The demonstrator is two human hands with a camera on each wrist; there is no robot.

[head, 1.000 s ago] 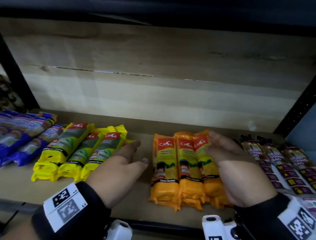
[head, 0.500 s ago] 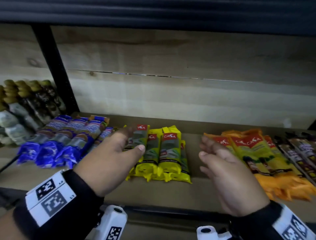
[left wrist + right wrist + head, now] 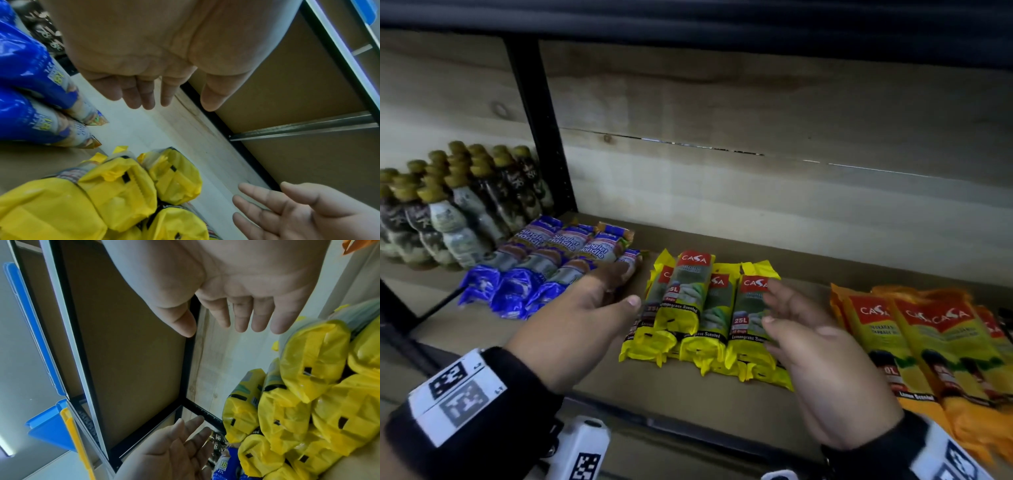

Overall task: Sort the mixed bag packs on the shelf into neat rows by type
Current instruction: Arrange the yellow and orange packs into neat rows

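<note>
Several yellow CASA bag packs (image 3: 705,308) lie side by side in the middle of the wooden shelf (image 3: 688,387), some overlapping. Blue Singlet Handle packs (image 3: 544,260) lie to their left, orange CASA packs (image 3: 928,346) to their right. My left hand (image 3: 599,294) hovers open between the blue and yellow packs, fingers straight and holding nothing. My right hand (image 3: 791,318) is open at the right side of the yellow group, palm facing left, empty. In the wrist views the yellow packs (image 3: 123,186) (image 3: 308,394) lie below both open palms.
Rows of bottles with gold caps (image 3: 448,205) stand on the neighbouring bay at the left, behind a black upright post (image 3: 541,137). A wooden back wall (image 3: 756,154) closes the shelf. The shelf's black front edge (image 3: 671,425) runs just below my wrists.
The view has swung left from the orange packs to the yellow ones. My right hand left the orange packs and both hands now flank the yellow group, open.
</note>
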